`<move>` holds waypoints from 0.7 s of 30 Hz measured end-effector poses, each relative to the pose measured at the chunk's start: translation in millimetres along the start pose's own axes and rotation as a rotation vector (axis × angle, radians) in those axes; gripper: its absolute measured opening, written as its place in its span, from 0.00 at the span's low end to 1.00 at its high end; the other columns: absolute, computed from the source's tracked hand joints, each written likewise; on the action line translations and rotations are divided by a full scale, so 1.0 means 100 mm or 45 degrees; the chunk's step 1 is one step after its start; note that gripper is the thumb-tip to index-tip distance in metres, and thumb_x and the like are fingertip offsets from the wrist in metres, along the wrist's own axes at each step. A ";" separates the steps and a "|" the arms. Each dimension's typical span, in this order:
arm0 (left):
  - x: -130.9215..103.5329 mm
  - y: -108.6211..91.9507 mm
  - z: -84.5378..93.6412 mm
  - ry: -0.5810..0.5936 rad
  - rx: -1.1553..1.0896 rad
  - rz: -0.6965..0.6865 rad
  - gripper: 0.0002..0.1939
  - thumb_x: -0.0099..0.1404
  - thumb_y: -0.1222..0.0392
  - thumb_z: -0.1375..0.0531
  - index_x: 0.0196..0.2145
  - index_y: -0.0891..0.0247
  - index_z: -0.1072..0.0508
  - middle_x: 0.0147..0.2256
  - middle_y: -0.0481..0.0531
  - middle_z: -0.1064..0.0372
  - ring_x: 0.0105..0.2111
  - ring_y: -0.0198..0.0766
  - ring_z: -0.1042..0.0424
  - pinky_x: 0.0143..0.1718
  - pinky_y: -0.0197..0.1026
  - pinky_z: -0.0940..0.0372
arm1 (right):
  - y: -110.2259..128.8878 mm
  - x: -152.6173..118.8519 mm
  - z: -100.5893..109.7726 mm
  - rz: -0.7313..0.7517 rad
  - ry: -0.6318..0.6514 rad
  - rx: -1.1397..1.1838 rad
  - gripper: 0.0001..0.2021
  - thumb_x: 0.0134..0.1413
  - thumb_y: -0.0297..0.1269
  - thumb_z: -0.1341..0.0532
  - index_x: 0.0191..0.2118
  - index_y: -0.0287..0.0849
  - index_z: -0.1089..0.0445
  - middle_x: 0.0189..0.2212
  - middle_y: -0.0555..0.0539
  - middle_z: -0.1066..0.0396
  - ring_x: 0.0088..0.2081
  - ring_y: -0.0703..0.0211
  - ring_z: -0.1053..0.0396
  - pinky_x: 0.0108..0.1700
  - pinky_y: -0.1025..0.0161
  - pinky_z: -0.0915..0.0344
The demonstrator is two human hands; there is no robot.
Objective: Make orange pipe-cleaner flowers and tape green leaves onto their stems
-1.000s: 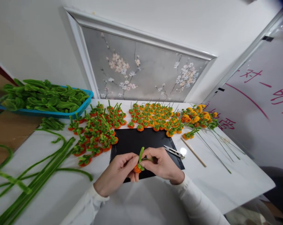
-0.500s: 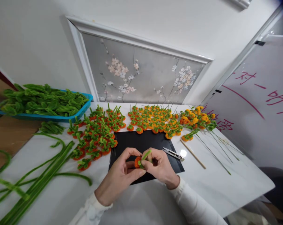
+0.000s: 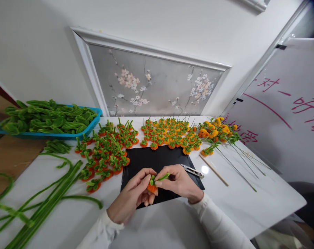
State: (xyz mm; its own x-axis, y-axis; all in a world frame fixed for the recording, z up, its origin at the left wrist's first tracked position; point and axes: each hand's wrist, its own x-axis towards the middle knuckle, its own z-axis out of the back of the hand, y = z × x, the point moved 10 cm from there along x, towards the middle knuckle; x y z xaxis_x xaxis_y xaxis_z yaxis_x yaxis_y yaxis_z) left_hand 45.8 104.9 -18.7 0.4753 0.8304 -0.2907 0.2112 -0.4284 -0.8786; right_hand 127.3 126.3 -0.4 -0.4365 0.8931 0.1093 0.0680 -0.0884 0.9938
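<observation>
An orange pipe-cleaner flower point(image 3: 152, 187) with green fuzzy pieces on its base is held over the black mat point(image 3: 143, 157). My left hand point(image 3: 133, 193) is closed around the orange flower, thumb on top near the green part. With thumb and forefinger, my right hand point(image 3: 179, 183) pinches the flower's green pipe-cleaner stem point(image 3: 164, 176), which points to the upper right. Small thread snips point(image 3: 191, 170) lie on the mat's right side, just beyond my right hand. Part of the flower is hidden by my left fingers.
Orange flowers with green stems point(image 3: 105, 155) stand left of the mat, yellow-orange ones point(image 3: 169, 131) behind it. A blue basket point(image 3: 91, 126) holds green leaves at the back left. Long green pipe cleaners point(image 3: 46, 204) lie on the left. A wooden stick point(image 3: 214, 169) and stemmed yellow flowers point(image 3: 217, 129) are on the right.
The orange flower has been tipped so its green base faces up, and my left thumb has moved onto it. The green stem now leans flatter to the right.
</observation>
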 end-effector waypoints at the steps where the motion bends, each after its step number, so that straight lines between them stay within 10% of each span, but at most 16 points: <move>1: 0.01 0.01 0.00 0.001 -0.011 0.007 0.14 0.62 0.50 0.43 0.39 0.61 0.38 0.22 0.45 0.32 0.18 0.28 0.38 0.19 0.30 0.47 | 0.01 0.00 0.01 0.004 -0.008 -0.060 0.14 0.49 0.45 0.36 0.30 0.36 0.28 0.21 0.49 0.31 0.23 0.66 0.37 0.27 0.68 0.40; 7: 0.10 0.09 -0.01 0.051 -0.079 0.071 0.13 0.64 0.48 0.45 0.37 0.60 0.37 0.18 0.43 0.36 0.14 0.25 0.43 0.16 0.28 0.52 | 0.25 0.04 0.07 0.251 -0.100 -0.457 0.11 0.56 0.40 0.42 0.30 0.37 0.28 0.23 0.50 0.33 0.24 0.67 0.41 0.28 0.69 0.44; 13: 0.30 -0.35 0.16 -0.105 0.290 -0.194 0.17 0.54 0.51 0.35 0.38 0.61 0.33 0.32 0.45 0.33 0.26 0.30 0.32 0.25 0.32 0.36 | 0.29 0.15 0.15 0.333 -0.253 -0.750 0.13 0.55 0.33 0.45 0.21 0.38 0.38 0.18 0.54 0.44 0.22 0.68 0.49 0.24 0.70 0.51; 21: 0.53 -0.48 0.18 -0.039 0.390 -0.167 0.10 0.49 0.60 0.32 0.29 0.67 0.27 0.25 0.47 0.30 0.25 0.31 0.32 0.28 0.34 0.37 | 0.25 0.27 0.39 0.285 -0.408 -0.692 0.05 0.51 0.33 0.40 0.27 0.39 0.35 0.16 0.59 0.50 0.20 0.70 0.52 0.23 0.72 0.53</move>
State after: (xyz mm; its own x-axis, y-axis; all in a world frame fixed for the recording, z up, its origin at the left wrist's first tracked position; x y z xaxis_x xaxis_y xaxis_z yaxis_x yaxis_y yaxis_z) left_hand 45.0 176.0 1.4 0.4341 0.8837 -0.1750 -0.0001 -0.1942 -0.9810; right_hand 152.7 165.2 26.8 -0.1710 0.9069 0.3852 -0.3726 -0.4214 0.8268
